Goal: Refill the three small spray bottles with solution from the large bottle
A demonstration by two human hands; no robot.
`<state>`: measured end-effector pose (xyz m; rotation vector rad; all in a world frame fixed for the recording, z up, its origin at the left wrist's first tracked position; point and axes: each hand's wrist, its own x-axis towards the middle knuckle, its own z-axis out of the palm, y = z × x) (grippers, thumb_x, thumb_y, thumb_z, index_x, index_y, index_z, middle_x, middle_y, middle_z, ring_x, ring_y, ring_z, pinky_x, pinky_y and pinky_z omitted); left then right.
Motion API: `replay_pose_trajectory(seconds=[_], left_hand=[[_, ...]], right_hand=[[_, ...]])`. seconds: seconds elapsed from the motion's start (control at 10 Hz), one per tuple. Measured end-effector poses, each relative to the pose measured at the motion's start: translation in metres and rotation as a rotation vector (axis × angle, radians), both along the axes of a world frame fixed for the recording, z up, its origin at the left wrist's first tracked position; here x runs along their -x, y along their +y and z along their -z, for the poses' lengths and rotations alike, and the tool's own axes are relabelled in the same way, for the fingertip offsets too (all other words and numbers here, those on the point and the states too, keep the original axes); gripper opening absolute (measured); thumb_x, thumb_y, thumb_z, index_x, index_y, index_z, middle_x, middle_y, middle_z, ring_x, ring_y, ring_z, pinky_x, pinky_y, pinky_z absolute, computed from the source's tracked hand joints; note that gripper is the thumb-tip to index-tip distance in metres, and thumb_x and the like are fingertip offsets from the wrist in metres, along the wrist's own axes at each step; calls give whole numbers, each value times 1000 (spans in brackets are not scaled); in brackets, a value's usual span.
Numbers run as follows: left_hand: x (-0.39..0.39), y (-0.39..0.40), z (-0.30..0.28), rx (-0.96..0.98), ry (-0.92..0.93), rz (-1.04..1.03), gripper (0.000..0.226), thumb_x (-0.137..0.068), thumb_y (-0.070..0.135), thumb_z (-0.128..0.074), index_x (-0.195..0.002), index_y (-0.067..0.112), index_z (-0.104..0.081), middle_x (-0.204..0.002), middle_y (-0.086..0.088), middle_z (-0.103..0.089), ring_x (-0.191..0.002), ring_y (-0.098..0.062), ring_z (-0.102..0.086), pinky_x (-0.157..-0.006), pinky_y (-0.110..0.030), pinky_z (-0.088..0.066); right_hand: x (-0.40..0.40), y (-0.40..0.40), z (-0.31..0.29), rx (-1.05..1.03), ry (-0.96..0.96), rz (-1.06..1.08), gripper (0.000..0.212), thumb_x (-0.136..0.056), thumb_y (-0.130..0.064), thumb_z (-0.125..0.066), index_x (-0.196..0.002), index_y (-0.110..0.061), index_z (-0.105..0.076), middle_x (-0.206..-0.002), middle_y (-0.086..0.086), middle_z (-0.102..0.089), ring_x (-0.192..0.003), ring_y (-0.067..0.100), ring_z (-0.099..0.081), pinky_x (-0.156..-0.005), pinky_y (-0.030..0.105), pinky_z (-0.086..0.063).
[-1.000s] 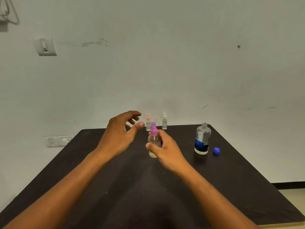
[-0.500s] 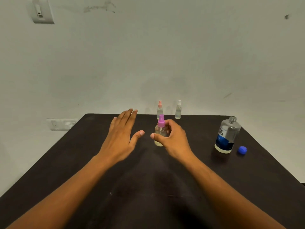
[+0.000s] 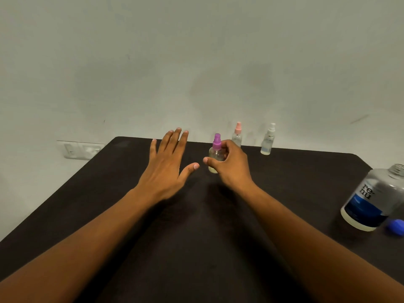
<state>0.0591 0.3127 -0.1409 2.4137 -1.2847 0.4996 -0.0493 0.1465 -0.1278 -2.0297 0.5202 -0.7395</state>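
Purple-capped spray bottle [image 3: 216,155], item in hand: it stands upright on the dark worktop [image 3: 196,248] towards the far middle, long axis vertical, pump head on top with the nozzle seeming to face away from me, though I cannot be sure of that. My right hand [image 3: 231,167] is curled round its clear body from the right, thumb across the front, fingers up near the collar. My left hand [image 3: 166,169] is spread flat and empty just beside it to the left, holding nothing; whether it touches the worktop I cannot tell. Pink-capped spray bottle [image 3: 237,136] and white-capped spray bottle [image 3: 267,139]: both upright at the far edge against the wall, pump heads on, apart from each other and behind my right hand. Large bottle [image 3: 371,200]: upright at the right edge of view, well apart from the small ones, neck open, printed label facing me, with its blue cap [image 3: 396,226] lying on the worktop just beside its base. Step, as I judge it: start of the refill for the purple-capped bottle, its head not yet removed, no pouring under way. Next move calls for steadying the body with one hand and unscrewing the pump head with the other, then bringing the large bottle across; the narrow neck will want a slow, careful pour.
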Motion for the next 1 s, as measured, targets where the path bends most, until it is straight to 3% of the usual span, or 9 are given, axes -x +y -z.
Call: replay_pose_trajectory(seconds=[0.3,0.8,1.0], left_hand=[[-55,-28,17,-17,7,-20,82,-100,68,-24,-163,25,5,-172,-2,6,-158,-21,8,-126,-56,2],[-66,-29,25,-50,40,-39,81,-100,65,-29,-164,23,-1,-172,-4,-1,-159,-23,1,-127,-56,-4],[-49,-25,15,-55,28,-36,82,-99,65,-29,-164,23,0,-172,-4,0,-159,-22,2,-127,-54,-3]], right_hand=[[-93,-33,12,41,-15,96,48,-80,-27,-87,-116,-16,-59,-108,-5,-62,-98,13,-59,-82,20,-43],[-141,-43,35,40,35,122,51,-80,-26,-87,-121,-16,-60,-115,-2,-64,-99,11,-56,-83,22,-41],[-124,-42,26,-8,113,82,72,-81,-32,-86,-141,-12,-51,-139,6,-61,-126,24,-59,-98,30,-47]])
